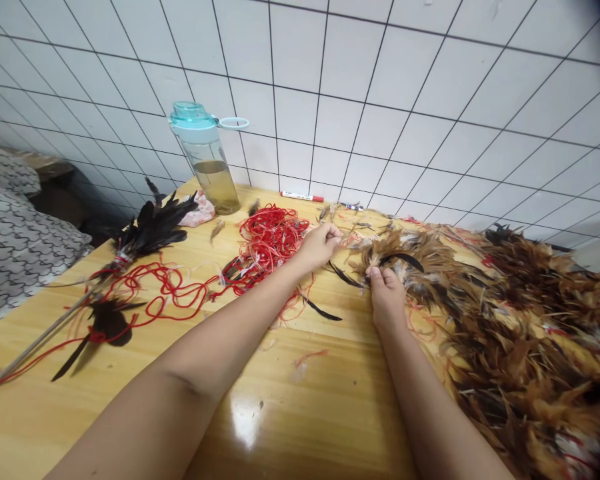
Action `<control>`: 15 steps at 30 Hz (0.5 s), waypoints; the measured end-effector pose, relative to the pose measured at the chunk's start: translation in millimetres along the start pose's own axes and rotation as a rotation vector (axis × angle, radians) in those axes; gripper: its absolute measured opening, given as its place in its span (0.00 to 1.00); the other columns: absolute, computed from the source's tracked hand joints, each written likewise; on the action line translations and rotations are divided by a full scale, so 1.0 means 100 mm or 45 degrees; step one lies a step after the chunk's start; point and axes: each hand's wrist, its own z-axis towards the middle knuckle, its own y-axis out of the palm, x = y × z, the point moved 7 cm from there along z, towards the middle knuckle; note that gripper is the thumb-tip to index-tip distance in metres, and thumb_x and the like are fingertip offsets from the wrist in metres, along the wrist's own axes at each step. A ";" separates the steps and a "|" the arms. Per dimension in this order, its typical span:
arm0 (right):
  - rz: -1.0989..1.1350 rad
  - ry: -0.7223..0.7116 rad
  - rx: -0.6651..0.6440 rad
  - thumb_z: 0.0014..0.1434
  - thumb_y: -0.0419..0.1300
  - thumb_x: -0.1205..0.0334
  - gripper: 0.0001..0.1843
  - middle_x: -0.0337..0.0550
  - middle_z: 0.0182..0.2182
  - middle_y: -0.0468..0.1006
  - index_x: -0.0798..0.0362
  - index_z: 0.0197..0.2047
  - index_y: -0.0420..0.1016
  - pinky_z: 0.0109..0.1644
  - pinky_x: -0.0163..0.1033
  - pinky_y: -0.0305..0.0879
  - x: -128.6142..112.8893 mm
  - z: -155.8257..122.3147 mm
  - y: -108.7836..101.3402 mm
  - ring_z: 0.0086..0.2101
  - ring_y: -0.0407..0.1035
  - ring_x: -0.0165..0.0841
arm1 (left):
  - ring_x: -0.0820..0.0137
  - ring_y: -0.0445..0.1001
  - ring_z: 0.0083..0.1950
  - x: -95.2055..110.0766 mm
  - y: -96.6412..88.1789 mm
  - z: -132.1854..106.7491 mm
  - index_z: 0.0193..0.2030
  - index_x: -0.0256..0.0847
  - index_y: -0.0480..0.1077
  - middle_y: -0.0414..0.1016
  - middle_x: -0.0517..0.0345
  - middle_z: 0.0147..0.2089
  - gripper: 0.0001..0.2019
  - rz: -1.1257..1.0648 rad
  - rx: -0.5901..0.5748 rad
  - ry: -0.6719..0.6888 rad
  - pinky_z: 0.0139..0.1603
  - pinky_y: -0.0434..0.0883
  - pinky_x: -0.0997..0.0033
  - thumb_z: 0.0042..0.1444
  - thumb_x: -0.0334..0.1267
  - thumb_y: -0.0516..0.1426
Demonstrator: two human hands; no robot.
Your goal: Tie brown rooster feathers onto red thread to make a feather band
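Observation:
My left hand [323,245] is closed in a pinch over the table, just right of a tangle of red string [273,233]. Whatever lies between its fingertips is too small to make out. My right hand [387,293] has thumb and finger pressed together at the left edge of a heap of brown feathers [433,260]. A curved black feather [405,259] runs from its fingertips to the right. Loose dark feathers, one of them a thin black feather [323,311], lie on the wood between and below the hands.
At left, a bundle of black feathers [155,223] is bound to a thin stick [55,337], with red string trailing. A water bottle [213,167] stands near the tiled wall [300,113]. A red-and-white marker [303,197] lies at the back. More brown feather bundles [525,380] cover the right side.

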 end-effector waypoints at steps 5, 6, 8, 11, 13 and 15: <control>-0.008 -0.020 -0.017 0.51 0.60 0.44 0.18 0.42 0.25 0.74 0.52 0.26 0.72 0.38 0.42 0.63 -0.02 -0.01 0.00 0.31 0.66 0.36 | 0.77 0.70 0.34 0.09 0.11 -0.04 0.37 0.35 0.68 0.72 0.60 0.33 0.04 -0.467 -0.043 -0.061 0.38 0.66 0.76 0.54 0.29 0.57; -0.003 -0.021 -0.020 0.51 0.60 0.45 0.18 0.42 0.25 0.74 0.52 0.26 0.72 0.37 0.42 0.63 -0.02 -0.01 0.00 0.30 0.66 0.36 | 0.77 0.70 0.33 0.11 0.14 -0.06 0.36 0.35 0.68 0.72 0.61 0.31 0.03 -0.521 -0.068 -0.063 0.37 0.65 0.77 0.54 0.30 0.57; 0.005 -0.018 -0.029 0.51 0.61 0.45 0.18 0.41 0.25 0.74 0.53 0.26 0.72 0.38 0.41 0.63 0.00 0.00 0.01 0.30 0.66 0.35 | 0.78 0.69 0.29 0.13 0.22 -0.11 0.34 0.35 0.67 0.71 0.62 0.28 0.03 -0.637 -0.166 -0.118 0.33 0.64 0.78 0.54 0.31 0.58; -0.006 -0.012 -0.037 0.50 0.61 0.46 0.18 0.40 0.24 0.73 0.53 0.25 0.72 0.38 0.40 0.62 0.04 0.01 0.02 0.29 0.65 0.33 | 0.79 0.67 0.24 0.13 0.37 -0.20 0.33 0.36 0.65 0.70 0.63 0.24 0.07 -0.749 -0.364 -0.235 0.26 0.60 0.79 0.53 0.33 0.60; -0.025 -0.029 -0.047 0.50 0.61 0.46 0.18 0.39 0.24 0.73 0.53 0.25 0.71 0.38 0.40 0.61 0.05 0.02 0.03 0.29 0.64 0.33 | 0.80 0.65 0.22 0.14 0.43 -0.23 0.31 0.36 0.64 0.70 0.63 0.22 0.09 -0.752 -0.436 -0.251 0.25 0.59 0.80 0.51 0.33 0.62; -0.043 -0.049 -0.061 0.49 0.61 0.46 0.18 0.38 0.23 0.71 0.53 0.24 0.70 0.37 0.39 0.60 0.04 0.02 0.04 0.29 0.62 0.32 | 0.80 0.65 0.23 0.16 0.44 -0.24 0.30 0.35 0.64 0.70 0.63 0.23 0.09 -0.731 -0.443 -0.230 0.27 0.60 0.79 0.51 0.33 0.62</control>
